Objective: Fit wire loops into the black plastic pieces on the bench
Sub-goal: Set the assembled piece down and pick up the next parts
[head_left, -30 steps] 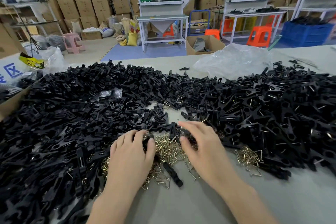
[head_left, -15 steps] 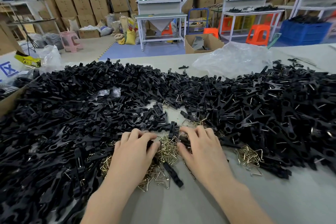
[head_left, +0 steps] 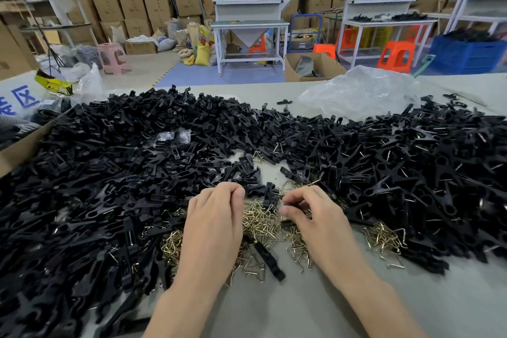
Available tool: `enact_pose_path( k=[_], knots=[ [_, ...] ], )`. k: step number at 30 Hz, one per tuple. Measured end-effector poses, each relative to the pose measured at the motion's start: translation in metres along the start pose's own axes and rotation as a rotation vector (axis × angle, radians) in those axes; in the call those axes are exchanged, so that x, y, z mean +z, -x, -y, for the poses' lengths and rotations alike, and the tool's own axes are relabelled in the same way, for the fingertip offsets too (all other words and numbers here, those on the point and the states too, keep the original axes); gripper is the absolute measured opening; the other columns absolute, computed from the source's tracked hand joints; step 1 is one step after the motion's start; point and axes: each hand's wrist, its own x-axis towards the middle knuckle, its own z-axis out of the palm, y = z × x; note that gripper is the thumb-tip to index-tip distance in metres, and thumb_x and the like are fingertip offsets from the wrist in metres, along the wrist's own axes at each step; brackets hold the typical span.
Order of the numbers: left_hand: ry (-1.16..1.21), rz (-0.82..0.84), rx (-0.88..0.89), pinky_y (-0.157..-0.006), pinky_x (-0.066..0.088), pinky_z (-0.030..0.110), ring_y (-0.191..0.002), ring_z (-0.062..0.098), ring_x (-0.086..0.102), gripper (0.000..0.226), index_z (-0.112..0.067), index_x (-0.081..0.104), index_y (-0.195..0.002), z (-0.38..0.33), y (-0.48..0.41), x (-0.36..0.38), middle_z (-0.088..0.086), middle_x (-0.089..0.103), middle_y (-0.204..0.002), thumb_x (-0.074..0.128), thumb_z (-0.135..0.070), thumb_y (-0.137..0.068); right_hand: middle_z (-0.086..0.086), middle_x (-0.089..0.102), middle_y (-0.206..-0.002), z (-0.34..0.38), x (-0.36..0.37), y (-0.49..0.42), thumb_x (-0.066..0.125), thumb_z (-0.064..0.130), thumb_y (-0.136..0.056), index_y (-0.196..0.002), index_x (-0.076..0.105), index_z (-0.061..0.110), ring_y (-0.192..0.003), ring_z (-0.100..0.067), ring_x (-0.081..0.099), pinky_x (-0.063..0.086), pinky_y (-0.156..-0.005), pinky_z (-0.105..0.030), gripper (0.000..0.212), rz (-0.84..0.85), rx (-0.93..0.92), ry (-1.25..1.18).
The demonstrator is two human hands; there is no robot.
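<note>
Near edge of bench (head_left: 274,310), 6 o'clock: 1 loose black plastic piece (head_left: 270,258) lies between the wrists on the brass wire loops (head_left: 263,222), and a 2nd clump of loops (head_left: 384,239) sits at 3 o'clock of the right hand. Left hand (head_left: 214,222) and right hand (head_left: 315,217) are close but apart over the loops: left fingers are curled under, contents hidden, cannot tell; right thumb and forefinger pinch a small black part (head_left: 290,203). Heap of black plastic pieces (head_left: 109,173) arcs from 9 through 12 to 3 o'clock, with a clear plastic bag (head_left: 362,93) beyond at 1 o'clock.
</note>
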Motion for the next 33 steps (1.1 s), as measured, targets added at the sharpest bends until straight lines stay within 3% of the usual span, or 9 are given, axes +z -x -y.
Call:
enact_pose_path(
  k=[5,8,13,18,21,25,27,30,33],
  knots=[
    [0.393,-0.037,-0.148,-0.052,0.035,0.015,-0.053,0.004,0.044,0.024,-0.042,0.056,-0.100,-0.009,0.004,-0.003,-0.017,0.052,-0.061,0.034,-0.053,-0.102,0.018,0.069,-0.102,0.009,-0.007,-0.002,0.071,0.022,-0.094,-0.098,0.071,0.041,-0.094,0.000,0.066,0.044,-0.078,-0.008,0.020,-0.056,0.037,-0.311],
    [0.502,0.014,-0.194,-0.061,0.038,0.012,-0.064,-0.003,0.051,0.031,-0.042,0.061,-0.114,-0.013,0.004,-0.001,-0.023,0.057,-0.070,0.038,-0.056,-0.098,0.007,0.076,-0.097,0.013,-0.010,-0.004,0.071,0.016,-0.094,-0.104,0.075,0.035,-0.088,-0.004,0.071,0.049,-0.078,-0.010,0.021,-0.031,0.114,-0.559],
    [0.586,0.136,-0.186,-0.067,0.048,0.022,-0.074,0.000,0.056,0.044,-0.025,0.056,-0.135,-0.019,0.004,0.005,-0.008,0.064,-0.085,0.041,-0.046,-0.099,-0.001,0.075,-0.110,0.013,-0.009,-0.006,0.061,0.005,-0.097,-0.122,0.070,0.022,-0.103,-0.016,0.073,0.058,-0.083,-0.023,0.031,0.118,0.227,-0.936],
    [0.693,0.068,-0.221,-0.067,0.054,0.027,-0.069,0.016,0.064,0.031,-0.049,0.050,-0.130,-0.019,0.005,0.006,-0.005,0.071,-0.083,0.045,-0.032,-0.104,-0.004,0.074,-0.118,0.012,-0.008,-0.007,0.069,0.020,-0.085,-0.124,0.071,0.024,-0.110,-0.019,0.071,0.058,-0.083,-0.025,0.039,0.143,0.237,-1.035],
    [0.736,0.072,-0.225,-0.067,0.052,0.019,-0.069,0.011,0.066,0.019,-0.045,0.063,-0.110,-0.020,0.003,0.005,-0.003,0.073,-0.084,0.050,-0.033,-0.102,-0.003,0.074,-0.119,0.012,-0.008,-0.007,0.069,0.020,-0.082,-0.124,0.071,0.024,-0.111,-0.018,0.071,0.057,-0.084,-0.024,0.043,0.146,0.237,-1.061],
    [0.812,0.196,-0.226,-0.082,0.055,0.023,-0.094,0.009,0.071,0.036,-0.035,0.056,-0.126,-0.021,0.002,0.007,-0.005,0.076,-0.100,0.060,-0.041,-0.091,-0.002,0.074,-0.116,0.013,-0.008,-0.006,0.069,0.015,-0.082,-0.124,0.071,0.025,-0.110,-0.017,0.071,0.056,-0.086,-0.023,0.044,0.164,0.218,-1.064],
    [0.790,0.173,-0.226,-0.079,0.054,0.020,-0.085,0.005,0.071,0.024,-0.037,0.061,-0.121,-0.021,0.002,0.006,-0.008,0.077,-0.090,0.058,-0.033,-0.097,-0.002,0.075,-0.112,0.014,-0.007,-0.006,0.071,0.016,-0.078,-0.121,0.074,0.028,-0.110,-0.018,0.071,0.056,-0.086,-0.023,0.044,0.153,0.212,-1.060],
    [0.747,0.124,-0.242,-0.058,0.043,0.015,-0.058,0.002,0.052,0.021,-0.051,0.068,-0.109,-0.020,0.001,0.003,-0.013,0.065,-0.073,0.057,-0.045,-0.091,-0.004,0.075,-0.111,0.013,-0.008,-0.007,0.075,0.017,-0.076,-0.119,0.074,0.031,-0.110,-0.019,0.071,0.058,-0.086,-0.026,0.046,0.133,0.204,-1.058],
    [0.745,0.084,-0.239,-0.061,0.041,0.008,-0.066,-0.003,0.055,0.018,-0.051,0.072,-0.101,-0.022,0.000,0.000,-0.012,0.062,-0.097,0.062,-0.043,-0.088,-0.008,0.073,-0.114,0.013,-0.009,-0.007,0.080,0.021,-0.074,-0.119,0.075,0.032,-0.110,-0.023,0.071,0.059,-0.087,-0.029,0.047,0.131,0.207,-1.053]
  ],
)
